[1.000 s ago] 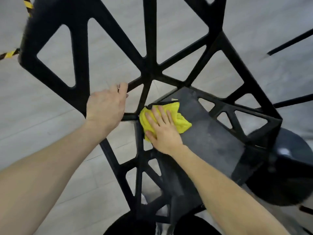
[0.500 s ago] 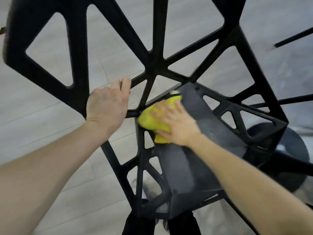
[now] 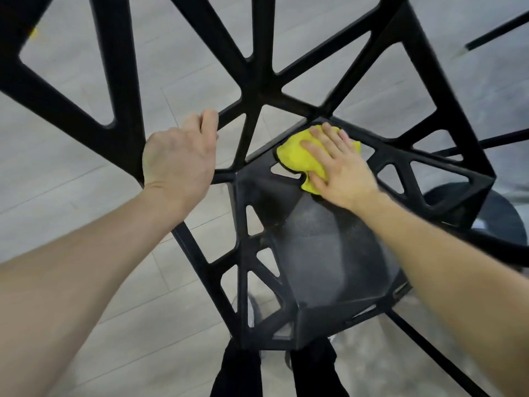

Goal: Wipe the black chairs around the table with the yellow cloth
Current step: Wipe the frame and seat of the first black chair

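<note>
Wiping the seat of a black lattice chair, seen from above.

The black chair fills the view over a pale plank floor, its open backrest cut off at the top and left edges. A round black base shows at right, mostly hidden behind the chair's frame. The left hand grips a backrest strut, fingers curled over it with their tips hidden. The right hand lies flat, fingers straight, pressing the yellow cloth onto the seat's far edge; part of the cloth is covered. The seat surface is blurred.
</note>
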`<act>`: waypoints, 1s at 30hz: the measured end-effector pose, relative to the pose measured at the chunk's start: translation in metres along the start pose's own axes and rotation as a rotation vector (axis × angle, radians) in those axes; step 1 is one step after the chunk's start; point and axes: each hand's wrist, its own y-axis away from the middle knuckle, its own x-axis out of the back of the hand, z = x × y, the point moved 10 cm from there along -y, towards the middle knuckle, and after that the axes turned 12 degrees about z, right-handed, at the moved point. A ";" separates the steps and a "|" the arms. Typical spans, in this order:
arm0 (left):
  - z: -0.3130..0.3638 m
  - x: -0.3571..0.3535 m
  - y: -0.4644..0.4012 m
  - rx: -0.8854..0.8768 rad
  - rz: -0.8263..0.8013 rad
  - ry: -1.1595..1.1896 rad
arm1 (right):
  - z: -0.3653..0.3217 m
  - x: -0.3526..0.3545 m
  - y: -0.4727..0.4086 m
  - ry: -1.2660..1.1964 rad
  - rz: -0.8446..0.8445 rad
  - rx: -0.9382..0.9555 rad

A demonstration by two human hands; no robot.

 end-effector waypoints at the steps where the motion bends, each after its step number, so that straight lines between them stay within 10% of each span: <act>1: 0.001 0.002 -0.001 -0.002 0.019 0.008 | -0.014 -0.001 0.006 -0.061 0.041 -0.138; 6: 0.001 0.002 0.000 0.004 0.004 0.017 | -0.160 -0.022 0.065 -0.294 -0.111 0.090; 14: 0.024 0.019 0.086 -0.365 -0.020 0.156 | -0.148 -0.024 0.052 -0.223 -0.086 -0.043; 30: 0.033 0.011 0.089 -0.453 -0.011 0.218 | -0.154 -0.021 0.110 -0.216 -0.074 -0.112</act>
